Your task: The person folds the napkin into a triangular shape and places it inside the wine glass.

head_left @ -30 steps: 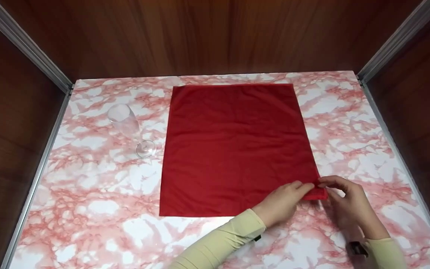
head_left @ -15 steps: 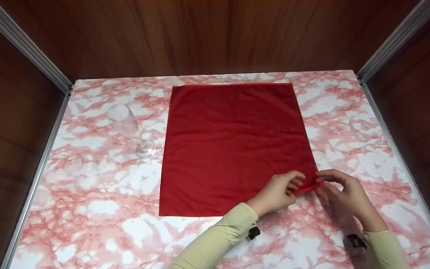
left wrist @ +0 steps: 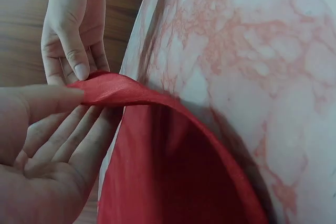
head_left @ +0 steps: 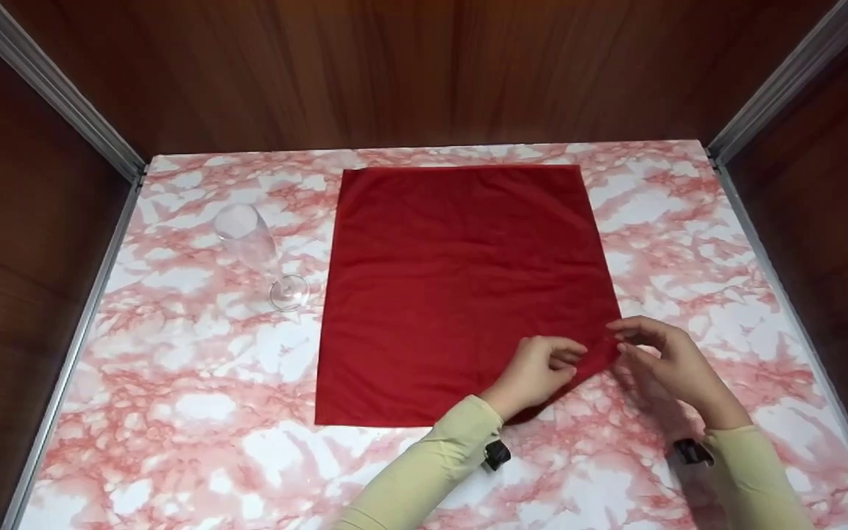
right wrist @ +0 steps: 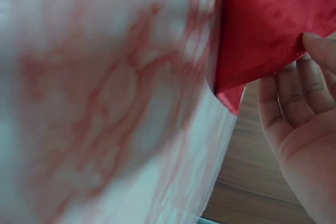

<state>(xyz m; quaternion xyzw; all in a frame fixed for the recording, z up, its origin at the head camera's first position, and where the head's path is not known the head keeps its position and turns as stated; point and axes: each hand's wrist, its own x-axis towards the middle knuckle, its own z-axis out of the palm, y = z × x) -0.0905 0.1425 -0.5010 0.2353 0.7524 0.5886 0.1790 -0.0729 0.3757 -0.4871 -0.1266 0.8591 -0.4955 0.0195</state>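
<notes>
Right hand [head_left: 678,361]: pinching red cloth [head_left: 461,272], near right corner
Left hand [head_left: 531,375]: pinching near edge
Tension: probably needing evening out

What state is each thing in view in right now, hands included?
Red cloth: mostly spread flat, lightly wrinkled, near right part lifted
Clear glass: standing upright, untouched
Left grip: pinching the cloth's lifted edge
Right grip: pinching the same lifted part, farther right
</notes>
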